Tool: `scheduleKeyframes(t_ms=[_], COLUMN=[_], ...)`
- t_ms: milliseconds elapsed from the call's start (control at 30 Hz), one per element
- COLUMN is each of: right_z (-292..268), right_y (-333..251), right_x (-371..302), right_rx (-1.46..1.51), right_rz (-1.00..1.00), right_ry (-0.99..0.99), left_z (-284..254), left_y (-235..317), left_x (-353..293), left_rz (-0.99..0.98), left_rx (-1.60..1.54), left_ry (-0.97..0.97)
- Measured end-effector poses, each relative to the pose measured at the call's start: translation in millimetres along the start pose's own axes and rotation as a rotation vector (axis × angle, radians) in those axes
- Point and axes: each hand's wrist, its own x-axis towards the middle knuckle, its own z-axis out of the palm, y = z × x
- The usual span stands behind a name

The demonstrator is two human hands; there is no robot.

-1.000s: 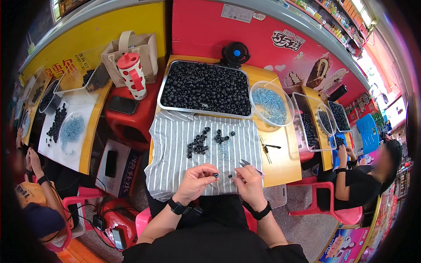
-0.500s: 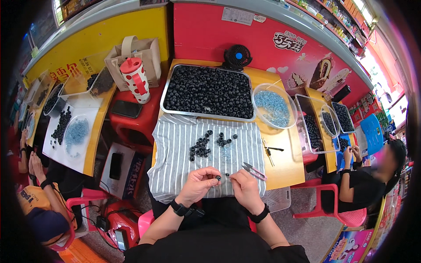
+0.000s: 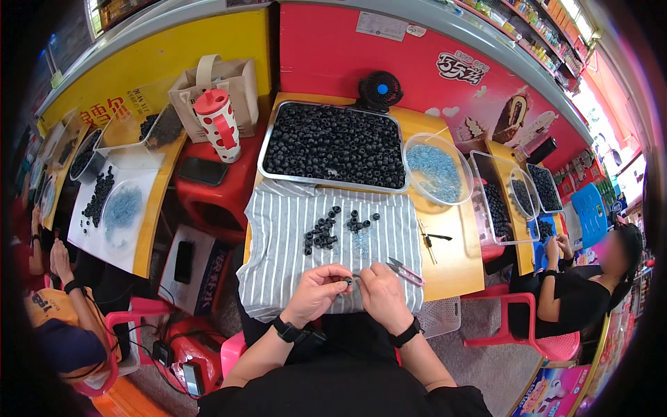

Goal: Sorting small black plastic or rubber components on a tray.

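Between the thumb and forefinger of my left hand [image 3: 318, 292] is a small round black bead [image 3: 348, 281]. My right hand [image 3: 385, 297] is pinched closed right beside that bead; whatever its fingertips hold is too small to make out. Both hands are over the near part of a grey striped cloth [image 3: 271, 267]. Just beyond them on the cloth lie a loose group of black beads [image 3: 322, 235], a smaller cluster of them [image 3: 358, 222], and a scatter of tiny pale blue beads [image 3: 361, 243]. Thread snips with pink handles [image 3: 410, 274] rest by my right hand.
A metal tray [image 3: 333, 185] full of black beads stands at the back, beside a clear bowl [image 3: 467, 182] of blue beads. A thin tool [image 3: 427, 240] lies right of the cloth. A small fan [image 3: 379, 90] stands behind. Other people sit left and right [image 3: 580, 295].
My right hand has moved left, bringing its fingertips up against the bead in my left hand. A dark speck seen earlier at the right fingertips no longer shows. The view has shifted slightly.
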Motion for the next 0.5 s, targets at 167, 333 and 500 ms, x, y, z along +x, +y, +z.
scheduleKeyframes(t_ms=[167, 333, 500], right_z=[1, -7, -7], right_y=[0, -2, -12], right_x=[-2, -11, -12], right_rx=[0.033, 0.656, 0.88], right_rz=[-0.008, 0.158, 0.123], right_ry=[0.032, 0.115, 0.111], left_z=[0, -1, -3], left_y=[2, -1, -2], left_x=[-1, -1, -2], left_rz=[-0.029, -0.03, -0.024], left_rx=[0.023, 0.006, -0.015], left_ry=[-0.031, -0.018, -0.029])
